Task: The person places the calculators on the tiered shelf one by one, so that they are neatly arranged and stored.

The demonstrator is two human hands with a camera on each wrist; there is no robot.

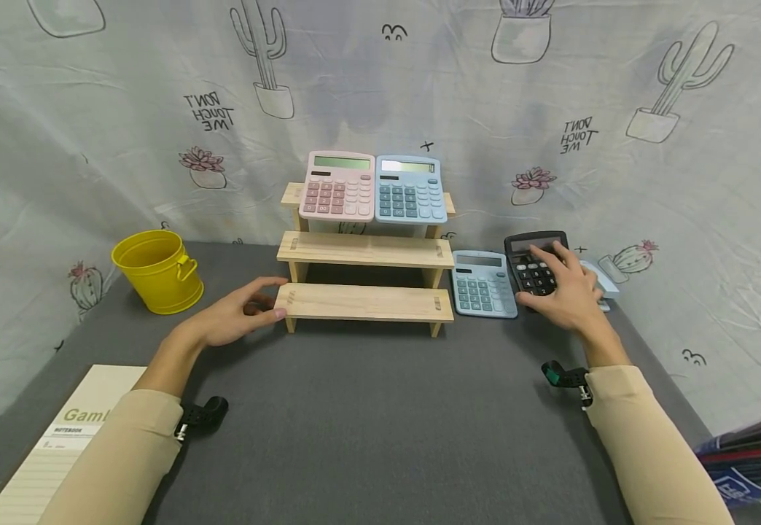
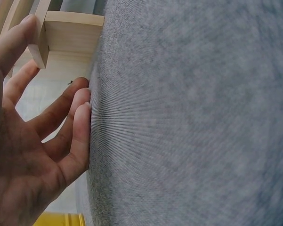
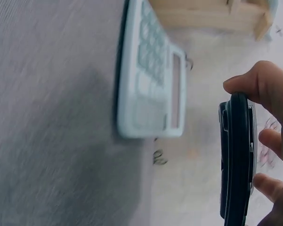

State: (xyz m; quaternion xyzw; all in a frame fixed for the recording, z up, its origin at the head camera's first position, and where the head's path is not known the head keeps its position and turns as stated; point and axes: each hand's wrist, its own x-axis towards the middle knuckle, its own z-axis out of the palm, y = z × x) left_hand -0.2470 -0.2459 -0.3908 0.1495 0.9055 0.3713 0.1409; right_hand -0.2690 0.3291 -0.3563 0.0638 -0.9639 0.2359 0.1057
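Note:
A three-step wooden shelf (image 1: 364, 300) stands against the cloth backdrop. My left hand (image 1: 229, 317) holds the left end of its lowest board between thumb and index finger, the other fingers (image 2: 80, 127) down by the tabletop. My right hand (image 1: 571, 295) grips a black calculator (image 1: 533, 275), thumb on one edge and fingers over its upper part and far side; in the right wrist view it appears tilted up. Just left of it a light blue calculator (image 1: 484, 292) lies beside the shelf. On the top step lean a pink calculator (image 1: 337, 188) and a blue calculator (image 1: 410, 191), side by side.
A pale blue object (image 1: 606, 284), partly hidden, lies behind my right hand. The yellow bucket (image 1: 160, 281) stands at the far left. Near my left sleeve is a notebook (image 1: 46, 467); a holder with dark pencils (image 1: 748, 467) stands at the right edge of the grey table (image 1: 380, 423).

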